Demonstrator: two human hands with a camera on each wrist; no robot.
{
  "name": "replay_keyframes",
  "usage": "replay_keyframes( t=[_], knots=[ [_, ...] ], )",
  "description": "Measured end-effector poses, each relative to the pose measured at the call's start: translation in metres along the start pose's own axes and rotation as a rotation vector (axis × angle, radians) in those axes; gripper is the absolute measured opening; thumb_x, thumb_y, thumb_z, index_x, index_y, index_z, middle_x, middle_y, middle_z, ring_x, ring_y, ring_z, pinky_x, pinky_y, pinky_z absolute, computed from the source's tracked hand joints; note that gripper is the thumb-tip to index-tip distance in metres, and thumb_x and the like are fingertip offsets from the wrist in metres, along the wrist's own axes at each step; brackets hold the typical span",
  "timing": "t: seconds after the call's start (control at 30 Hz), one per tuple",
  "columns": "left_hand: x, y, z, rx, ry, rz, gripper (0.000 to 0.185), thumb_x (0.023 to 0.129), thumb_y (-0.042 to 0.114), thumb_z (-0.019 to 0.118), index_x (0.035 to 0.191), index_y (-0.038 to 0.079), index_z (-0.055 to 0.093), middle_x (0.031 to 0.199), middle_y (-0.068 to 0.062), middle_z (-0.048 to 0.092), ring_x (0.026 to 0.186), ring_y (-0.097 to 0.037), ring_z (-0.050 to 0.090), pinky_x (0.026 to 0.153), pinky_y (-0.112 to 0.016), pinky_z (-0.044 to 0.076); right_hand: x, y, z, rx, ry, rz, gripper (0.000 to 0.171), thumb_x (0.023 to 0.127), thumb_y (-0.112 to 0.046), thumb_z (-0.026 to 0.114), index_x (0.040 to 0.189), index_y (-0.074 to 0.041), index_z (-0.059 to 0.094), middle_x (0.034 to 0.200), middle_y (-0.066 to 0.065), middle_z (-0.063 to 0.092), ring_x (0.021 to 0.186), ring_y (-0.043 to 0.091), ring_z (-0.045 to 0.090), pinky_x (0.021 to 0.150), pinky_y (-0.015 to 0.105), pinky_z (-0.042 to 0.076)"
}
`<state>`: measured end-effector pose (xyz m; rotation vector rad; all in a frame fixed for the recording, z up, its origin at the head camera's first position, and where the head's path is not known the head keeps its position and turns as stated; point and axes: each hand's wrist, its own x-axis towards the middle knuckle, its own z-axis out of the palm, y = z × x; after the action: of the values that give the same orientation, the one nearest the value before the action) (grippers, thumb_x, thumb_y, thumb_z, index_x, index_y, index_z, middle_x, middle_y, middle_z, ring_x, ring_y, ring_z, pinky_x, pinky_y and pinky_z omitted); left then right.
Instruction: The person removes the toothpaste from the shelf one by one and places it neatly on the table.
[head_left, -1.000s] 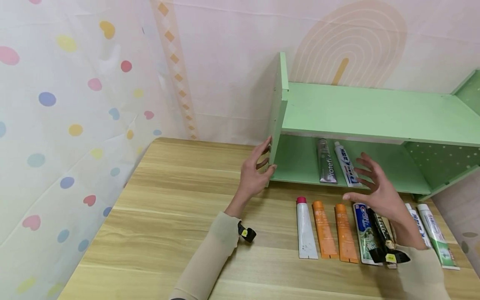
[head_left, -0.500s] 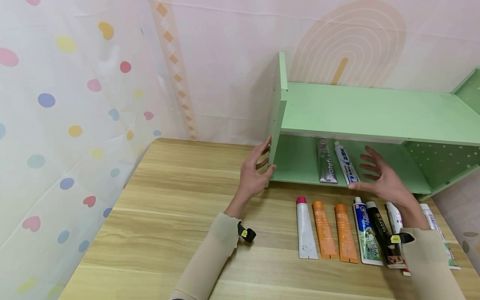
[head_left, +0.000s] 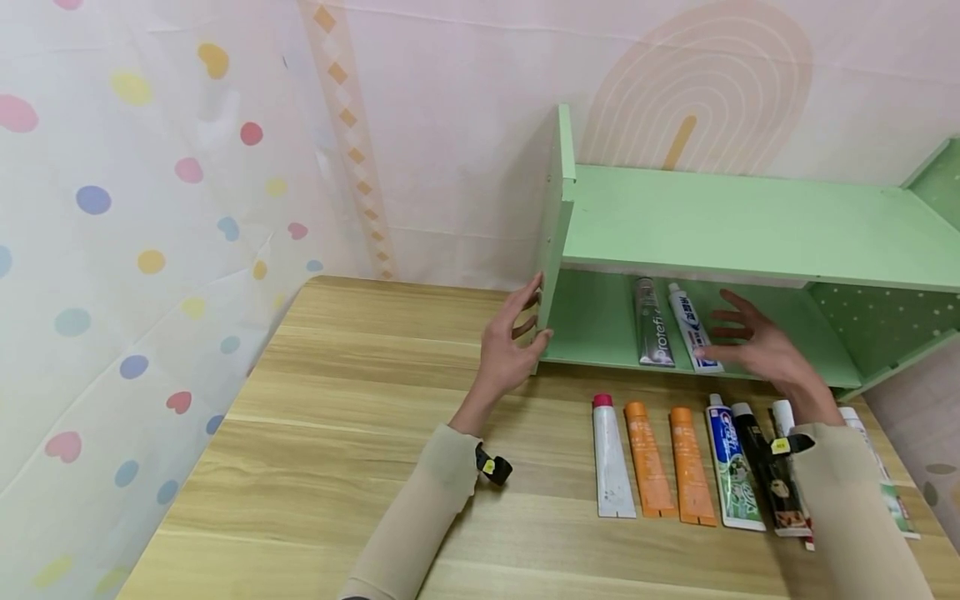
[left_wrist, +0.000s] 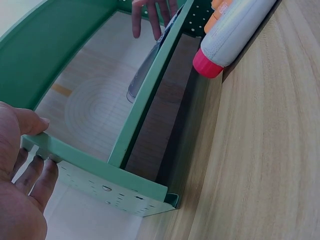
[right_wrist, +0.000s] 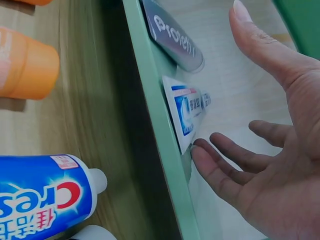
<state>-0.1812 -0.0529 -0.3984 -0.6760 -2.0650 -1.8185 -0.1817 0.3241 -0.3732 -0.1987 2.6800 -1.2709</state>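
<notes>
My left hand (head_left: 510, 346) grips the left side panel (left_wrist: 100, 172) of a green shelf unit (head_left: 750, 221), its thumb on one face and its fingers on the other. On the lower board lie a silver-grey toothpaste tube (head_left: 650, 325) and, right of it, a white and blue toothpaste tube (head_left: 686, 321). Beside the white and blue one is my right hand (head_left: 765, 350), fingers spread and loosely bent, holding nothing. In the right wrist view a fingertip (right_wrist: 200, 150) is at that tube's lower corner; whether it touches cannot be told.
In front of the unit a row of tubes lies on the wooden table (head_left: 360, 400): a white tube with a red cap (head_left: 611, 467), two orange tubes (head_left: 648, 467), a blue-green Crest tube (head_left: 735, 467), a black tube (head_left: 768, 475) and white ones partly under the right forearm.
My right hand has moved forward from above the tube row to the lower shelf, beside the white and blue tube, uncovering part of the row. My left hand has stayed on the panel.
</notes>
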Motion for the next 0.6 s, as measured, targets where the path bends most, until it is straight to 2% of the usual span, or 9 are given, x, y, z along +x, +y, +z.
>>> replay_keyframes(
  t=[0.07,0.13,0.3,0.4,0.6],
  knots=[
    [0.000,-0.005,0.001,-0.007,0.000,-0.004,0.077,0.087,-0.015,0.066,0.157,0.008,0.042,0.151,-0.019,0.050,0.138,-0.040,0.051,0.106,-0.057,0.053,0.004,0.001,0.000,0.000,-0.010,0.019,0.113,0.091,-0.025,0.079,0.166,-0.017,-0.005,0.162,0.033,0.028,0.142,0.055,0.037,0.107,0.071,0.044],
    [0.002,-0.013,0.002,-0.005,0.000,-0.009,0.078,0.088,-0.015,0.066,0.157,0.009,0.041,0.152,-0.019,0.050,0.139,-0.040,0.051,0.106,-0.056,0.053,0.007,0.002,0.000,-0.012,-0.009,0.032,0.112,0.091,-0.026,0.079,0.166,-0.015,-0.004,0.160,0.034,0.030,0.141,0.056,0.037,0.107,0.073,0.041],
    [0.004,-0.031,0.004,0.006,0.001,0.000,0.081,0.087,-0.014,0.068,0.158,0.014,0.041,0.153,-0.013,0.050,0.140,-0.035,0.051,0.105,-0.052,0.054,0.010,0.003,0.004,-0.051,0.012,0.059,0.109,0.091,-0.032,0.080,0.166,-0.011,0.004,0.156,0.034,0.036,0.138,0.055,0.041,0.106,0.071,0.044],
    [0.004,-0.034,0.003,0.010,0.001,0.006,0.083,0.087,-0.012,0.070,0.158,0.020,0.042,0.153,-0.008,0.051,0.139,-0.030,0.053,0.105,-0.049,0.055,0.011,0.003,0.009,-0.052,0.052,0.077,0.110,0.087,-0.036,0.082,0.166,-0.011,0.010,0.154,0.033,0.040,0.136,0.053,0.044,0.104,0.068,0.047],
    [0.004,-0.034,0.002,0.016,-0.004,0.014,0.084,0.088,-0.010,0.070,0.158,0.028,0.042,0.152,-0.003,0.052,0.139,-0.025,0.053,0.105,-0.042,0.055,0.014,-0.002,0.018,-0.076,0.129,0.088,0.104,0.083,-0.033,0.087,0.162,-0.005,0.025,0.146,0.031,0.050,0.130,0.049,0.051,0.099,0.063,0.052]
  ],
)
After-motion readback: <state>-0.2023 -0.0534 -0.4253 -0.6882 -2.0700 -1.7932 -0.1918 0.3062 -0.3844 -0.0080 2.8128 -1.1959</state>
